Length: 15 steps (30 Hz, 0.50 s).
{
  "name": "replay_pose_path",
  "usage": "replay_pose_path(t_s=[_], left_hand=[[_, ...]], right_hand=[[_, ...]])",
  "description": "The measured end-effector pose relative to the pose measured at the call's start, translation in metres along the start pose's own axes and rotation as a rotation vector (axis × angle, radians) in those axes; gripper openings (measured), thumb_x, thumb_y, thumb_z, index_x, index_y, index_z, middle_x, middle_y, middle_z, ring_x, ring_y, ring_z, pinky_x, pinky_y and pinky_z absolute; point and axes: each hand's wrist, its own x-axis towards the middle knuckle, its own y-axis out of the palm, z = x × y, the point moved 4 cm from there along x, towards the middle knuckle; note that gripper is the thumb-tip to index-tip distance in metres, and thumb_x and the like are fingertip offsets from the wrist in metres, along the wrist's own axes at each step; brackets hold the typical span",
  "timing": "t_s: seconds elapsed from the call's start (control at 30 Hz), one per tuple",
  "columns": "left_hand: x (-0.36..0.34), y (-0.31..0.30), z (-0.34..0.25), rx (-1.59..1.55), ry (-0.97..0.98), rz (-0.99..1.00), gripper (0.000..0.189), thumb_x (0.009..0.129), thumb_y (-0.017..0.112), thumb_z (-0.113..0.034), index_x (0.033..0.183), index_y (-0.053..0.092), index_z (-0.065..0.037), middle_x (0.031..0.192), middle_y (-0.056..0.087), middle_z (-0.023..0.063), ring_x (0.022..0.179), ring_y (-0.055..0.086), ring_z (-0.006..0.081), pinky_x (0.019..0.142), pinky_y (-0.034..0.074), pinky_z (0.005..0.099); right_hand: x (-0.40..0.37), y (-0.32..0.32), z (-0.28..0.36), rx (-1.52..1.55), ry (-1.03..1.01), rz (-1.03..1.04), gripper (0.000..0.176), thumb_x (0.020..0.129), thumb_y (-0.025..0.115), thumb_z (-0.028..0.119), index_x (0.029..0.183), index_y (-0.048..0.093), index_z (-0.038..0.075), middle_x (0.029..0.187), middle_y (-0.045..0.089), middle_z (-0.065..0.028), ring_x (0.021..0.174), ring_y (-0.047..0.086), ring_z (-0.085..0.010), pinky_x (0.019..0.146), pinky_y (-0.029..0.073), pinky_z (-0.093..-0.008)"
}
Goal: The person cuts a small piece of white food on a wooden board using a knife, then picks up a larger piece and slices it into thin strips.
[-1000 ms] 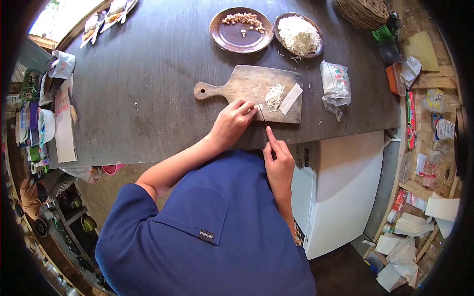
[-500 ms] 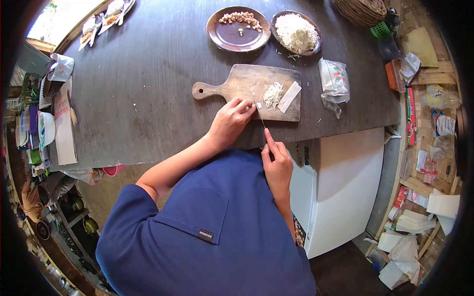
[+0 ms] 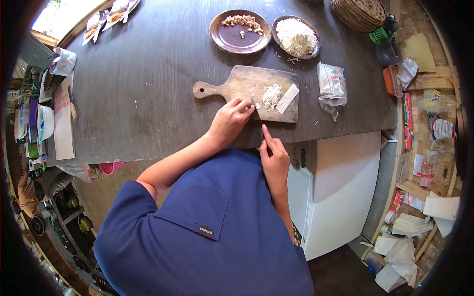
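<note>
My right hand (image 3: 275, 158) grips a thin knife (image 3: 259, 117), its index finger stretched along the back and its blade pointing at the cutting board. My left hand (image 3: 231, 121) is closed in a pinch at the near edge of the wooden cutting board (image 3: 242, 81), its fingertips beside the blade. What those fingers hold is hidden. A small white piece (image 3: 257, 106) lies by the blade. Farther right on the board sit a pile of thin white shreds (image 3: 271, 96) and a flat pale strip (image 3: 287, 98).
Behind the board stand a brown plate (image 3: 229, 44) of chopped brown bits and a plate (image 3: 316, 52) heaped with white shreds. A plastic packet (image 3: 332, 81) lies right of the board. A woven basket (image 3: 358, 15) is at the far right; a white cabinet (image 3: 345, 182) stands below the table edge.
The view has shifted slightly. My right hand and the knife have moved very little; my left hand keeps its pinch in the same place on the board.
</note>
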Motion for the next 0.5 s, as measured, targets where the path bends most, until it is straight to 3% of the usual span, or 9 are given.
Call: replay_pose_path(t_s=[0.27,0.5], left_hand=[[0.001,0.000,0.001,-0.039,-0.007,-0.032,0.021,0.086,0.072,-0.012,0.105,0.073,-0.005,0.106,0.065,0.0055,0.104,0.064,0.0223,0.091,0.057,0.0334],[-0.001,0.003,0.000,-0.028,-0.023,-0.029,0.028,0.084,0.073,-0.008,0.111,0.072,-0.004,0.108,0.065,0.0054,0.101,0.065,0.0239,0.087,0.058,0.0347]], right_hand=[[-0.009,-0.007,0.009,-0.079,0.020,0.004,0.050,0.099,0.068,0.014,0.147,0.069,0.029,0.094,0.067,-0.0081,0.078,0.071,-0.0311,0.071,0.057,-0.0445],[0.001,-0.001,0.004,-0.019,0.003,-0.001,0.049,0.099,0.068,0.014,0.146,0.069,0.030,0.094,0.067,-0.0077,0.078,0.071,-0.0305,0.072,0.058,-0.0445]])
